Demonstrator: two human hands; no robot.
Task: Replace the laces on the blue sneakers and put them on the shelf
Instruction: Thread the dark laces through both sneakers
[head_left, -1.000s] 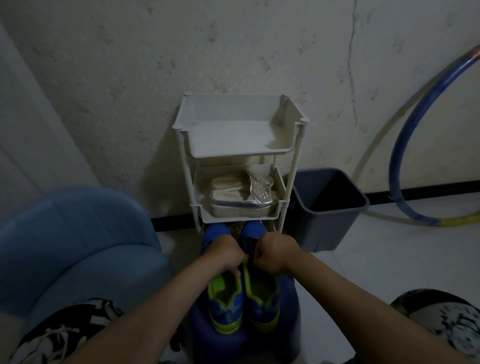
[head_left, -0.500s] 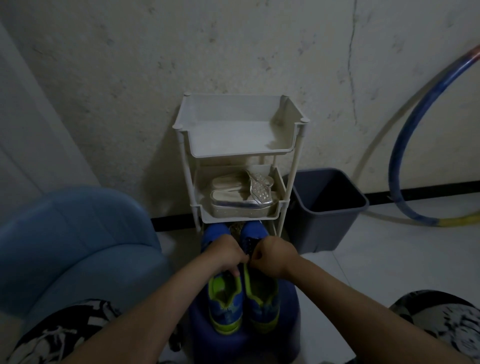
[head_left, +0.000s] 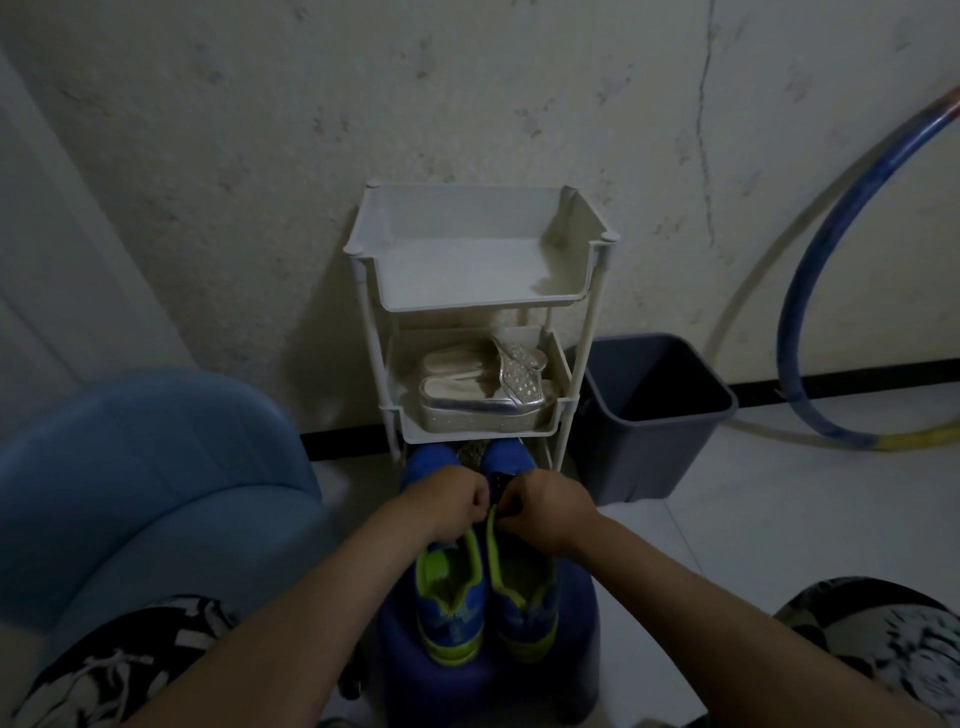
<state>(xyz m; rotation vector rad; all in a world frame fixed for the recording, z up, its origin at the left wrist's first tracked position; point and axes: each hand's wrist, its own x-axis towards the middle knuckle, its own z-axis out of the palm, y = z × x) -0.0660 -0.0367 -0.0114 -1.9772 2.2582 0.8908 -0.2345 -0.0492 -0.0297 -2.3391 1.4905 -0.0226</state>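
Blue and lime-green, the sneakers (head_left: 522, 613) sit side by side on a blue stool (head_left: 582, 639) between our knees, toes pointing at the shelf (head_left: 483, 304). Our left hand (head_left: 449, 501) and right hand (head_left: 545, 506) are curled over the lacing area, knuckles nearly touching. They hide whatever they pinch, so we cannot tell the grip. Silver shoes (head_left: 483, 395) fill the shelf's middle tier, a grey bin (head_left: 654, 441) stands just to its right, and a blue chair (head_left: 145, 467) is on the left. Since a second ago both hands have stayed put.
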